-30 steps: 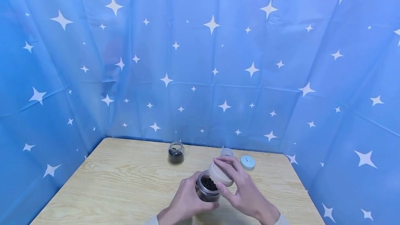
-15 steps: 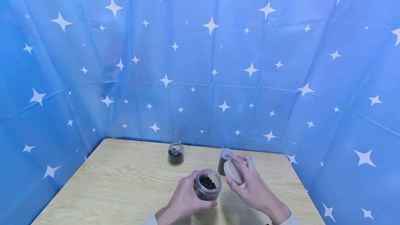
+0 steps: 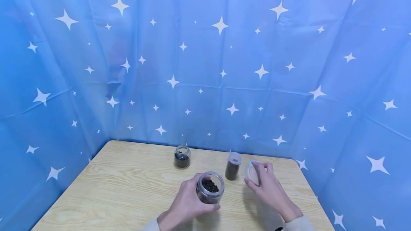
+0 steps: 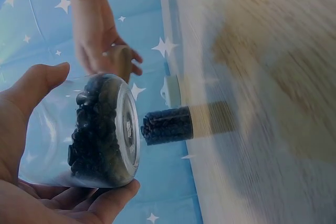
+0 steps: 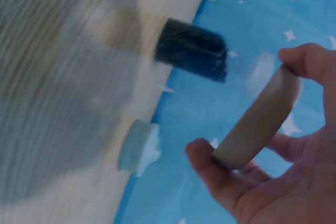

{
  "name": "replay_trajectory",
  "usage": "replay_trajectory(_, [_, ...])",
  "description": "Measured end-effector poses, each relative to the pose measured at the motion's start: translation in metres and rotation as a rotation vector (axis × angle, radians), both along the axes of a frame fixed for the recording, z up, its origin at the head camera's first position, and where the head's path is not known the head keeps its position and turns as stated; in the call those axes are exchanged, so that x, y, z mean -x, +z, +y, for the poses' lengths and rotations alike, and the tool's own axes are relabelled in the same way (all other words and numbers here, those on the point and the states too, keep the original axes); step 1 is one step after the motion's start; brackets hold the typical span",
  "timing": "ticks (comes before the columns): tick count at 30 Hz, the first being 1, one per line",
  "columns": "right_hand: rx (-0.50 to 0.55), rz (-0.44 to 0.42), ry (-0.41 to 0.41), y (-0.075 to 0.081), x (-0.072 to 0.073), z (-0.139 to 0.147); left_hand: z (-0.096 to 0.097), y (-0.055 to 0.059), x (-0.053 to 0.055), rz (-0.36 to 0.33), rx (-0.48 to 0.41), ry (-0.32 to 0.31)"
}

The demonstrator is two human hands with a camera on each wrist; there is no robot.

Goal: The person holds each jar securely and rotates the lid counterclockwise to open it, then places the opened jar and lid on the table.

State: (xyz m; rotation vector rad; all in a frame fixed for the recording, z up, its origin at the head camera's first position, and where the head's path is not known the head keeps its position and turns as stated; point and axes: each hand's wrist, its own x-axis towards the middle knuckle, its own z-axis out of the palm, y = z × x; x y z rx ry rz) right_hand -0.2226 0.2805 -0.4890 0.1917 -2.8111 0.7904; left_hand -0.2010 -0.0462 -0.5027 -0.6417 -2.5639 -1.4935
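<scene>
My left hand (image 3: 186, 199) grips a clear glass jar (image 4: 52, 124) around its side, its mouth uncovered. Dark beans (image 3: 210, 185) partly fill it, and the left wrist view shows its base above the table. To the right, my right hand (image 3: 273, 190) holds a round beige lid (image 5: 257, 121) by its edge, thumb on one side and fingers on the other. Below and beyond that lid is a light-blue lid (image 5: 137, 148), mostly covered by the right hand and beige lid in the head view. Between the hands, farther back, stands a narrow clear container (image 3: 232, 168) with dark contents.
A small open glass jar (image 3: 182, 157) with dark contents stands at the back of the wooden table (image 3: 128, 184), left of the narrow container. Behind the table's far edge hangs a blue curtain (image 3: 199, 60) with white stars.
My right hand has carried the beige lid off to the right, away from the jar's mouth. The narrow container has come into full view. The left hand keeps its jar, shifted slightly left.
</scene>
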Motion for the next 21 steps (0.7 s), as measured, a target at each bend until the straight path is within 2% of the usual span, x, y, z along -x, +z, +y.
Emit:
replay_trajectory(7, [-0.033, -0.12, -0.073, -0.012, 0.014, 0.011, -0.006, 0.0, 0.003, 0.039, 0.015, 0.034])
replay_trajectory(15, [-0.108, -0.185, -0.104, -0.023, 0.027, 0.022, -0.013, -0.001, 0.007, 0.041, 0.01, 0.053])
replay_trajectory(21, [-0.155, -0.205, -0.099, -0.031, 0.031, 0.028, -0.018, -0.003, 0.011, 0.038, 0.013, 0.084])
